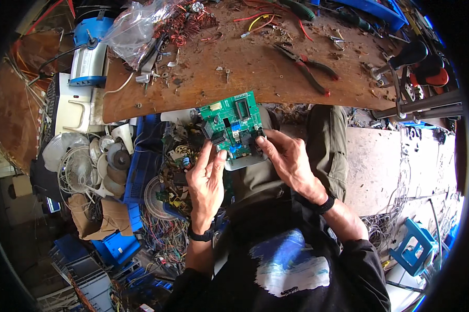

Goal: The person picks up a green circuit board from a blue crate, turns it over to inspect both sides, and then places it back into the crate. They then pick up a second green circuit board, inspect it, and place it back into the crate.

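Observation:
A green circuit board (pixel 230 122) with black and blue components is held over my lap, just below the edge of a wooden workbench (pixel 255 65). My left hand (pixel 206 182) grips its lower left edge, fingers stretched up along it. My right hand (pixel 289 158) holds the lower right side, fingertips pressing on a black component. A pale plastic piece (pixel 245 164) shows under the board's lower edge. Both wrists wear black bands.
Red-handled pliers (pixel 307 67), copper wire coils (pixel 185 23), a clear plastic bag (pixel 135 28) and screws lie on the bench. Left of me are fan parts (pixel 81 166), blue crates (pixel 120 244) and tangled wires. A blue stool (pixel 414 247) stands at right.

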### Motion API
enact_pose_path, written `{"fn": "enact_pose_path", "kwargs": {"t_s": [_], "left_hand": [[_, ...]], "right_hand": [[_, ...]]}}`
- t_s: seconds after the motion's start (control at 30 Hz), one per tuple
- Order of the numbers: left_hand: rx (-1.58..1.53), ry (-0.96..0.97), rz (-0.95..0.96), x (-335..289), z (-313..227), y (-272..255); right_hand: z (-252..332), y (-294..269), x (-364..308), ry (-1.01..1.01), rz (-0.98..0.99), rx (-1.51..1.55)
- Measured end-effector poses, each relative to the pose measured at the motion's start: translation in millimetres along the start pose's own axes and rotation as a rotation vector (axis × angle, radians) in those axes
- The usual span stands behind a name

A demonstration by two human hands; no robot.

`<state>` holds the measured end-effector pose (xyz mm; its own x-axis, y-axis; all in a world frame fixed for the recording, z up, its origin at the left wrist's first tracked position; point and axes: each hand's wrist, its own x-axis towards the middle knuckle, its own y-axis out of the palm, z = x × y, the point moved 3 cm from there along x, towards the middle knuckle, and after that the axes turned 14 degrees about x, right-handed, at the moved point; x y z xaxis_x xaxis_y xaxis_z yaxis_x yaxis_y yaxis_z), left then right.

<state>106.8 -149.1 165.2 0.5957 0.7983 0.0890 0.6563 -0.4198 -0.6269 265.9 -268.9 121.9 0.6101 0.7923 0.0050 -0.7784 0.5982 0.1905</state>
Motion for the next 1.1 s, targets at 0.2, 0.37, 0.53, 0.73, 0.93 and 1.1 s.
{"fn": "enact_pose_path", "kwargs": {"t_s": [0.2, 0.37, 0.53, 0.73, 0.93, 1.1], "left_hand": [[0.277, 0.088, 0.005, 1.4, -6.1, -5.6], [0.271, 0.089, 0.021, 1.7, -4.4, -7.0], [0.266, 0.075, 0.037, 1.7, -11.5, -8.7], [0.174, 0.136, 0.005, -0.8, -9.4, -8.1], [0.128, 0.049, 0.062, 0.7, -7.1, -12.4], [0.013, 0.008, 0.061, 3.4, -8.8, -11.3]], "right_hand": [[9.7, 4.1, -3.9, -0.119, 0.019, -0.191], [7.4, 5.0, -4.0, -0.141, 0.023, -0.16], [11.4, 3.8, -3.7, -0.045, 0.035, -0.148], [7.9, 0.6, 0.1, -0.034, 0.057, -0.066], [3.3, -4.0, -5.3, 0.143, 0.096, 0.11], [10.1, -9.1, -4.0, 0.223, 0.119, 0.139]]}}
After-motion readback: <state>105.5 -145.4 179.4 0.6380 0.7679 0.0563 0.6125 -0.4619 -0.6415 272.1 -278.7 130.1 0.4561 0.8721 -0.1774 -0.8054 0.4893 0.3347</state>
